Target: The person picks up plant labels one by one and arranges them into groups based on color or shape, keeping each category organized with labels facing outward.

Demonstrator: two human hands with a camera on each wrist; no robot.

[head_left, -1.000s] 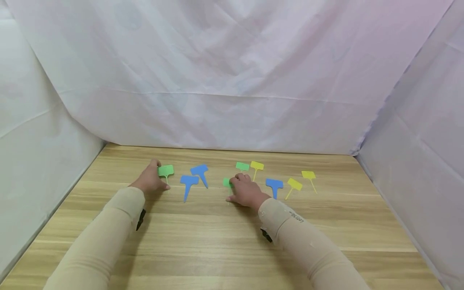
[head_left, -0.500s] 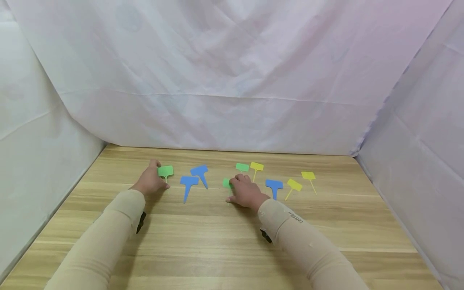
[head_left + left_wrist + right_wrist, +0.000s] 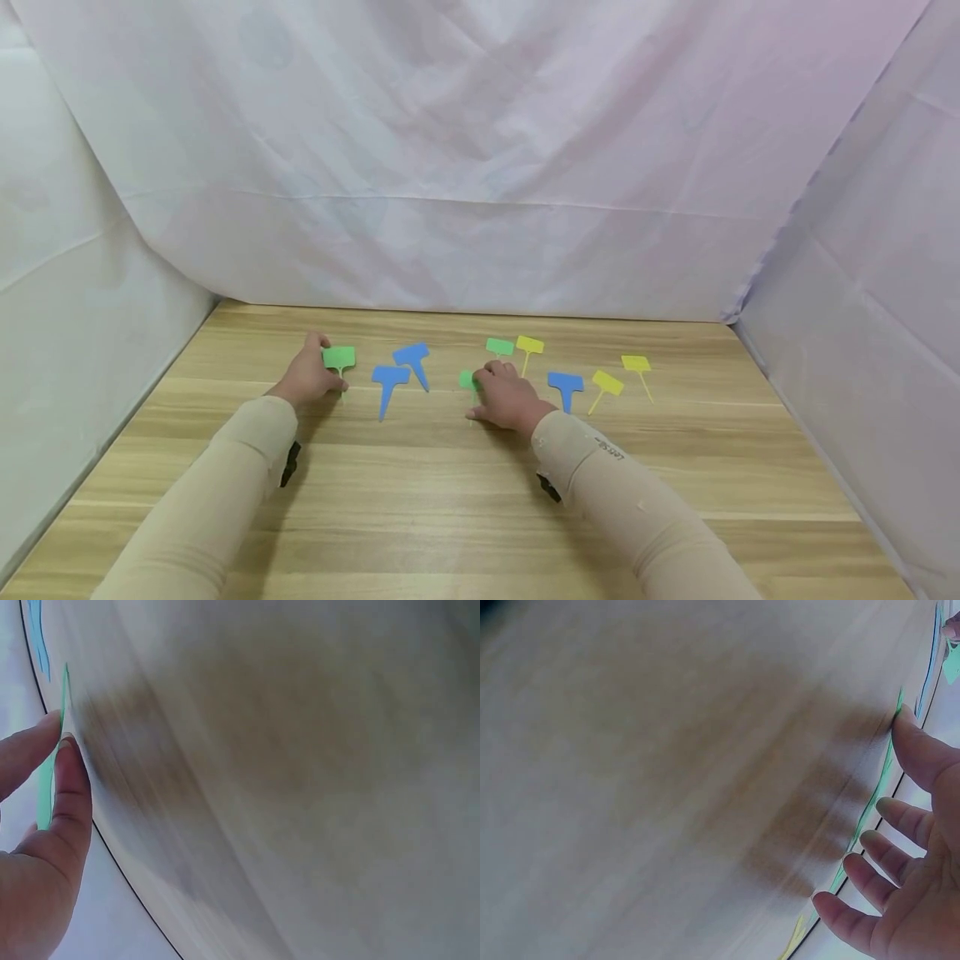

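Observation:
At the left in the head view, my left hand (image 3: 306, 373) holds a green plant label (image 3: 339, 357) by its edge and stem. In the left wrist view the thumb and a finger pinch that green label (image 3: 46, 791). My right hand (image 3: 507, 398) rests over a second green plant label (image 3: 467, 380), part of which it hides. The right wrist view shows the right hand (image 3: 911, 877) with fingers spread and fairly straight, the thumb touching the label's (image 3: 887, 765) pointed end. Two blue plant labels (image 3: 391, 375) (image 3: 411, 355) lie between the hands.
Behind the right hand lie a third green label (image 3: 499, 346) and a yellow one (image 3: 529, 344). To its right are a blue label (image 3: 566, 382) and two yellow labels (image 3: 607, 382) (image 3: 636, 363). White cloth (image 3: 480, 167) encloses the wooden table (image 3: 420, 517).
Almost nothing differs. The whole head view shifts slightly, and both hands stay at their green labels.

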